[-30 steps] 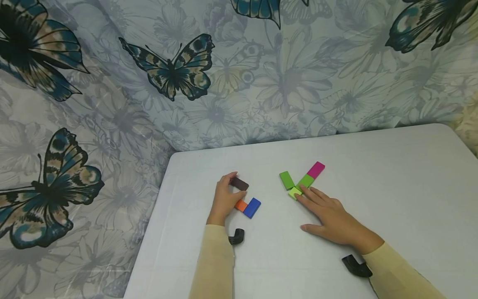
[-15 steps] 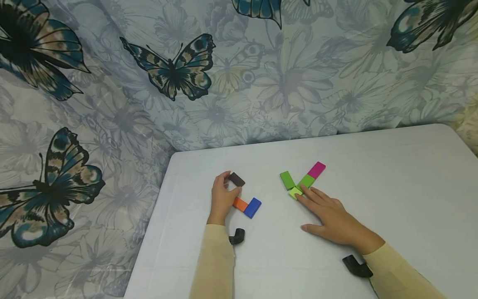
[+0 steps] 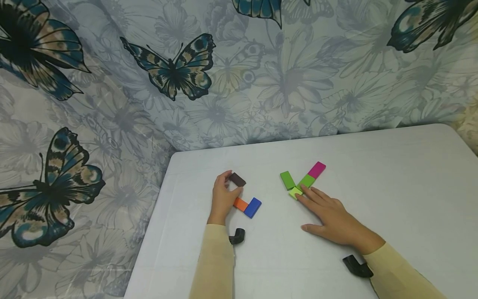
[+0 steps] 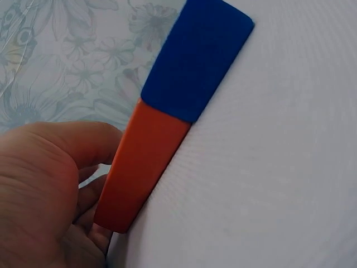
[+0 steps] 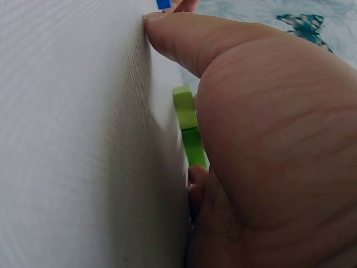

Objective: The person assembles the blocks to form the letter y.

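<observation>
In the head view my left hand [image 3: 223,201] holds a dark brown block [image 3: 237,179] between its thumb and fingertips. Just under the thumb lies an orange block [image 3: 240,204], its end meeting a blue block [image 3: 252,207]. The left wrist view has the orange block [image 4: 145,167] close in front of the thumb, which hides the brown one. My right hand [image 3: 330,216] lies with straight fingers spread on the table, fingertips at a light green block [image 3: 294,193]. Beyond it a green block [image 3: 305,182] leads to a magenta block [image 3: 316,170], and another green block [image 3: 287,180] slants left.
A white table [image 3: 392,178] carries all the blocks. Patterned cloth with butterflies [image 3: 171,70] hangs behind it and along its left side. Black curved pieces stick out by the left wrist [image 3: 237,236] and right wrist [image 3: 357,266].
My left hand has shifted slightly left with the brown block, uncovering more of the orange block, then edged a little right. The right hand has stayed in place.
</observation>
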The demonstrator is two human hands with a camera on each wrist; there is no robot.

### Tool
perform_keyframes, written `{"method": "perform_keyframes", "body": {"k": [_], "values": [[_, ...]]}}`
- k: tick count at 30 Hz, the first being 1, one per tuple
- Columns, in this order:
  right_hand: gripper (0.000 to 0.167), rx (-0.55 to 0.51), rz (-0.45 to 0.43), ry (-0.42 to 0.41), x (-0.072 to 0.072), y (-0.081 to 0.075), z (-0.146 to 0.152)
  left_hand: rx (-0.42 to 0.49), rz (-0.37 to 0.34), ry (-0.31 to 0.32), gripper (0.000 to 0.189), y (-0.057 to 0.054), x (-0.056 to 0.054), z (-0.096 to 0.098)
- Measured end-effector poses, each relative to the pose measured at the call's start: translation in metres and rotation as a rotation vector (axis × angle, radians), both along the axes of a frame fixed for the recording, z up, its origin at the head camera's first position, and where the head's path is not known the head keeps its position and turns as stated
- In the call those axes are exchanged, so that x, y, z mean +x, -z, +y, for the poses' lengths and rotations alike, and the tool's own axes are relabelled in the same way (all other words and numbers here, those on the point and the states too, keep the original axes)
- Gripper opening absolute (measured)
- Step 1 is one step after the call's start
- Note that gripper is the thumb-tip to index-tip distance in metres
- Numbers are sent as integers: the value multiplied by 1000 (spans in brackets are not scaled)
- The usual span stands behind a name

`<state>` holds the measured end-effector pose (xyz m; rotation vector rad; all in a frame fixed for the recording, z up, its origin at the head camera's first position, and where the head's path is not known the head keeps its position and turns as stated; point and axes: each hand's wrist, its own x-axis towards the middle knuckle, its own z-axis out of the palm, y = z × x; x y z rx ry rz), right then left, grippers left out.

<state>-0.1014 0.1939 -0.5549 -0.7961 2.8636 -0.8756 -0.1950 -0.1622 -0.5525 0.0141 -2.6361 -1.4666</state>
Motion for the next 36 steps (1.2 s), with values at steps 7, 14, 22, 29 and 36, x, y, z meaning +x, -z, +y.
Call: {"method": "perform_keyframes", "body": {"k": [7,14,22,29,36], "values": [[88,-5,-2,-1,0,0,0,1,-2,1,66,1,0,0],[88,-5,4,0,0,0,0,18,10,-7,66,3,-1,0],[88,-8,-5,1,0,-2,0,104,30,-5,63,4,0,0],[88,-6,3,-1,1,-3,-1,209,64,15,62,2,0,3],[88,-11,-10,0,1,-3,-1,248,85,25,62,-2,1,7]]}}
